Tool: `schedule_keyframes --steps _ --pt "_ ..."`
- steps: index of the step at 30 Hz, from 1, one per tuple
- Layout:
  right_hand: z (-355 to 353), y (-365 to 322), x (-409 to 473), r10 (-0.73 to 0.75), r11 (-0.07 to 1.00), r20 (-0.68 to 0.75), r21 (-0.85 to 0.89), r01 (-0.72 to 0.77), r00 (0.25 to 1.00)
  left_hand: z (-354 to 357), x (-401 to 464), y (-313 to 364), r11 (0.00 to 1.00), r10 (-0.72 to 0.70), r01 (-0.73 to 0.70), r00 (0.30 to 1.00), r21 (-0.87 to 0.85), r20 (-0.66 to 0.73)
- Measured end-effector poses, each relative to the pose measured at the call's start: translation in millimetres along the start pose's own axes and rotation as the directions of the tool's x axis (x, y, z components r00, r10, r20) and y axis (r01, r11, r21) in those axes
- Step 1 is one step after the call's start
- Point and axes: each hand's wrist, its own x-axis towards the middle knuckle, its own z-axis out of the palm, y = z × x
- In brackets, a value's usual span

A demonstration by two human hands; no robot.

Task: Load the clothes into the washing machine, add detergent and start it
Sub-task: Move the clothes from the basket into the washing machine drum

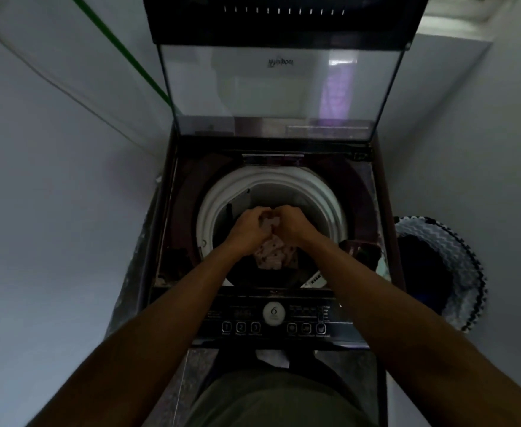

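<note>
Pinching a small pale patterned cloth (270, 252) between them, both sets of fingers are curled in tight: the left hand (246, 231) and the right hand (294, 224) meet knuckle to knuckle right over the mouth of the drum (320, 192), with the fabric bunched up top and its loose end hanging down toward the opening. Looks like the person holds it dead centre so it drops straight in instead of snagging on the white rim. Whether there's already dark laundry under it is hard to say, it's pretty murky down there.

Moving outward, the washing machine (173, 211) has its glass lid (277, 87) standing fully up at the back, so nothing blocks the top. The control panel (271, 318) sits just under the forearms, near edge, untouched. Room is tight though: walls close in on both sides, and a patterned laundry basket (456, 272) sits just beside the machine on the right, easy reach for the next piece. No detergent visible anywhere.
</note>
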Motion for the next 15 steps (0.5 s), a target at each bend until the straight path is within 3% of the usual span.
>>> schedule_keyframes --steps 10,15 --pt "-46 37 -28 -0.026 1.000 -0.317 -0.005 0.025 0.948 33 17 59 0.990 0.139 -0.139 0.989 -0.003 0.046" --pt "-82 69 -54 0.045 0.995 -0.544 0.097 0.010 0.838 69 25 98 0.972 0.234 -0.236 0.970 0.015 0.072"
